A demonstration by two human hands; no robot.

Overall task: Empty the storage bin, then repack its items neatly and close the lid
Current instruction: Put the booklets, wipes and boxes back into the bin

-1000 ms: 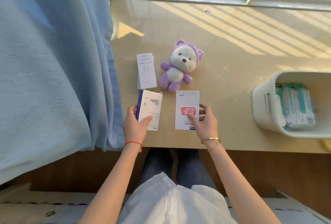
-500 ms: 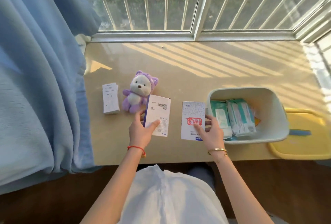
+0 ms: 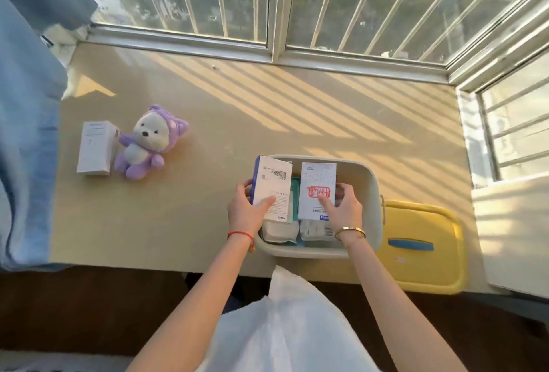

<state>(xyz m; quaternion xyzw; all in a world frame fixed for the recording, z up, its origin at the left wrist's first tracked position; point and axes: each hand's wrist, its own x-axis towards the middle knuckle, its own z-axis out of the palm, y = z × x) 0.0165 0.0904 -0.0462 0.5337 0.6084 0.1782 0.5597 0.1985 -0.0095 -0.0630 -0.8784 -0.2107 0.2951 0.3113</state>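
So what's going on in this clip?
A person is repacking a white bin on a windowsill counter. The left hand holds a white box with a blue edge and the right hand a box with red print, both over packets already inside. A plush toy and another box wait at left; the yellow lid lies beside the bin.

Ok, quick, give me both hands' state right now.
Left hand: grips the blue-edged white box over the bin.
Right hand: holds the red-stamped box.

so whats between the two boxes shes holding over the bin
In the head view, a narrow gap between the blue-edged box and the red-stamped box shows a teal packet lying inside the bin.
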